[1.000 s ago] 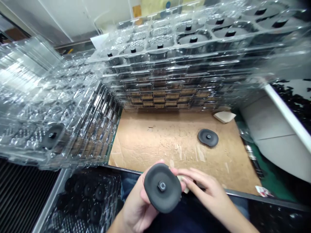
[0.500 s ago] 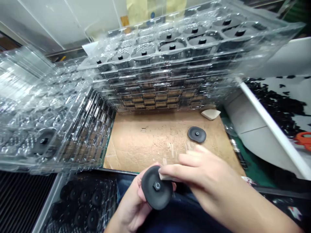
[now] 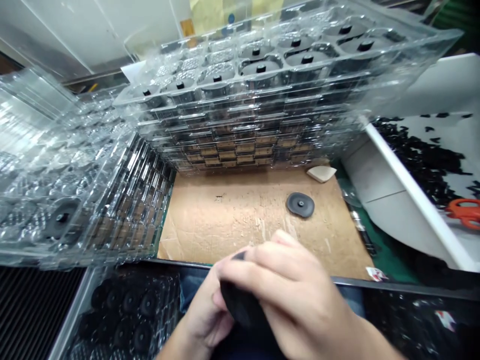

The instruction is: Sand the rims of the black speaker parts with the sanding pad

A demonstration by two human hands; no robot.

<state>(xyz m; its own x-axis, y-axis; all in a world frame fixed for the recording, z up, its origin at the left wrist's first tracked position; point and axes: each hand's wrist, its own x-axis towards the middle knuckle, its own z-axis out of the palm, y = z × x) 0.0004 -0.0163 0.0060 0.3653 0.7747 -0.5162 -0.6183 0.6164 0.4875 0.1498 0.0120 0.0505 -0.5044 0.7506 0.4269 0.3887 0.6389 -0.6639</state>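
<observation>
My left hand (image 3: 204, 312) grips a black oval rubber disc (image 3: 242, 305) by its edge, low in the centre of the view. Across the disc's face lies my right hand (image 3: 288, 285), fingers bent and closed, covering the nut at its middle. The off-white pad pinched in that hand half a second ago is hidden under the fingers. A second black disc (image 3: 300, 204) with a central nut rests on the cardboard sheet (image 3: 210, 220). Behind it lies a cream wedge-shaped pad (image 3: 321, 173).
Stacked clear plastic trays (image 3: 240, 110) rise behind the cardboard, some pockets holding black discs. More clear trays (image 3: 86, 165) stand at left. Below them is a tray of discs (image 3: 123, 310). A white bin (image 3: 408, 195) at right holds small black pieces and orange-handled scissors (image 3: 465, 212).
My right hand has moved from beside the disc to over its face, carrying the off-white pad. My left hand keeps hold of the disc. The camera view has shifted rightward.
</observation>
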